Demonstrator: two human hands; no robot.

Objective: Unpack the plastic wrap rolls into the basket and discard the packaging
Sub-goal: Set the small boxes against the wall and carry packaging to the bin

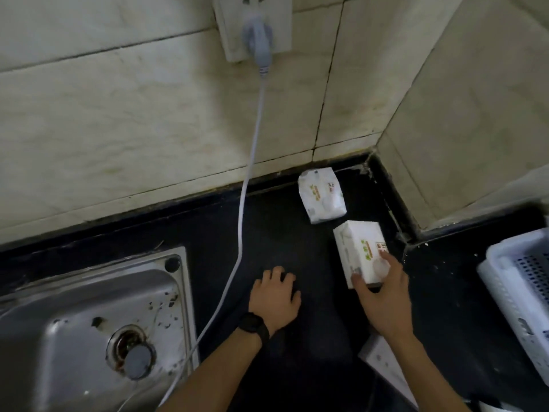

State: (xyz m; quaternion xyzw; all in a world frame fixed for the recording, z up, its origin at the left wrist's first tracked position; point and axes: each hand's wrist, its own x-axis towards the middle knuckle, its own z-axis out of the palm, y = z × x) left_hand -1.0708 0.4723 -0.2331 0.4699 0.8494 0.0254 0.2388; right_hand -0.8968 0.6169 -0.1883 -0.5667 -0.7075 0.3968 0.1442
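Black counter (282,227), far pack (322,196), near pack (356,248), basket (493,281)

Open counter (276,227) between cable (241,233) and nearer pack (361,248); sink (89,307) left, basket (499,281) right, tiled wall (148,114) behind

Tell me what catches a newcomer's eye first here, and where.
First, the right hand gripping the near end of a white printed pack on the black counter, right of centre, with a second pack just beyond it near the wall. Next, the white cable dropping from the wall socket down past the steel sink at lower left. The left hand rests on the counter at centre; a white basket sits at the right edge.
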